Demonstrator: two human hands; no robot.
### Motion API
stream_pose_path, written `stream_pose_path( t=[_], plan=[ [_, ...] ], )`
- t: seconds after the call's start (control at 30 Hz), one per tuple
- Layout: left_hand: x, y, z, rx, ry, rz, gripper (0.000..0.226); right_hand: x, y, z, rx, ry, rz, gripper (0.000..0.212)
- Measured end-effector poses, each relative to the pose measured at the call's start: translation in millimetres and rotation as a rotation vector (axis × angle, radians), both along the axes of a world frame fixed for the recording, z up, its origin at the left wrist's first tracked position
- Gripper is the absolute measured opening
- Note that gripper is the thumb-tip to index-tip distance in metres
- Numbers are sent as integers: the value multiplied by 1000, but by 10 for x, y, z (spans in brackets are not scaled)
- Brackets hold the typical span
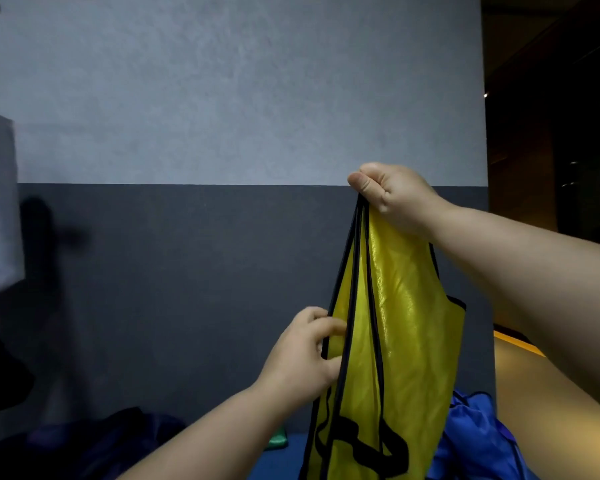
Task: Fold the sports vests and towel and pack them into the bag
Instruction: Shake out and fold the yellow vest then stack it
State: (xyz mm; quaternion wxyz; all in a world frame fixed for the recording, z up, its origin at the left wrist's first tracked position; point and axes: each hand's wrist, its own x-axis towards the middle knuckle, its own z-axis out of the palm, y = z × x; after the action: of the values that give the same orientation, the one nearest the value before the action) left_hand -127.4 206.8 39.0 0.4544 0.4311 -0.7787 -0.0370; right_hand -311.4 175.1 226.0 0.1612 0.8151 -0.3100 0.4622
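Hanging right of frame centre, yellow vest (395,323) runs long axis vertical, straps bunched at top, pinched in right hand (392,199). Left hand (305,351), lower left, curls fingers round its black-trimmed edge (likely the folding hand). Lower right: blue fabric (475,441).

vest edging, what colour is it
Black, trimming the yellow vest; the head view, the only one, shows it.

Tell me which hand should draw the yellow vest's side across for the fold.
Left, probably. The left hand grips the yellow vest by its black-trimmed side edge partway down, while the right hand pinches the bunched straps at the top and bears the hanging vest.
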Motion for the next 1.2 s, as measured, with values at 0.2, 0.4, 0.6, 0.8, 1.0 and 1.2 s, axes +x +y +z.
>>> stream_pose_path(
  t=[0.2, 0.4, 0.6, 0.8, 1.0, 1.2],
  plan=[
    [-12, -56, -44, 127, 126, -75, 9, -90, -38, -1, 9, 15, -38, 45],
    [172, -34, -50, 248, 272, -202, 23, -211, -66, 11, 26, 25, -115, 44],
    [207, -9, -183, 12, 35, -98, 36, -192, -73, 7, 16, 54, -218, 45],
    [152, 99, -205, -32, -77, -8, 36, -114, -51, 15, -30, 71, -262, 46],
    [160, 80, -226, -44, 33, 72, 40, -86, -19, 37, -38, 64, -246, 47],
    [255, 20, -262, -85, 117, -47, 11, -150, -25, 41, -38, 61, -268, 48]
  ],
)
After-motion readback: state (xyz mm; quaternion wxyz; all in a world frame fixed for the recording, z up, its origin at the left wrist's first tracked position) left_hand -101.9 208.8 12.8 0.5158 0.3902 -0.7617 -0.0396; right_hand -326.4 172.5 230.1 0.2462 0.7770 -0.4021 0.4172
